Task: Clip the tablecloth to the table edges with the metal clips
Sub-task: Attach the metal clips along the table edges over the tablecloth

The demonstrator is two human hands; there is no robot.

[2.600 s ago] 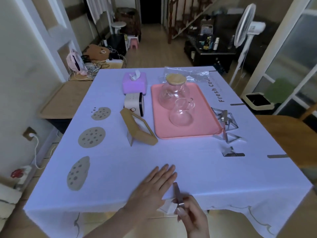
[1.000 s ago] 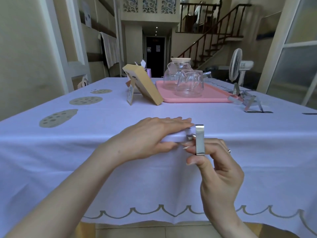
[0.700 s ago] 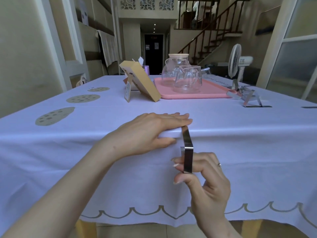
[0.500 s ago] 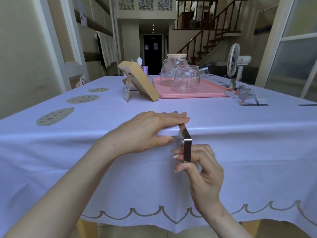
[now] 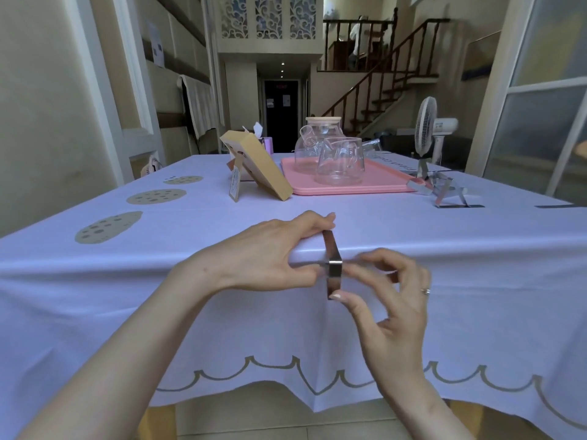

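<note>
The right hand [image 5: 390, 300], pinching the metal clip [image 5: 333, 268], should push it squarely home while the left hand [image 5: 270, 252], just beside it, grips the tablecloth [image 5: 460, 281] taut against bunching.

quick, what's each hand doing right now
Left hand: grips the white tablecloth over the table edge.
Right hand: pinches the shiny metal clip at that edge.
</note>
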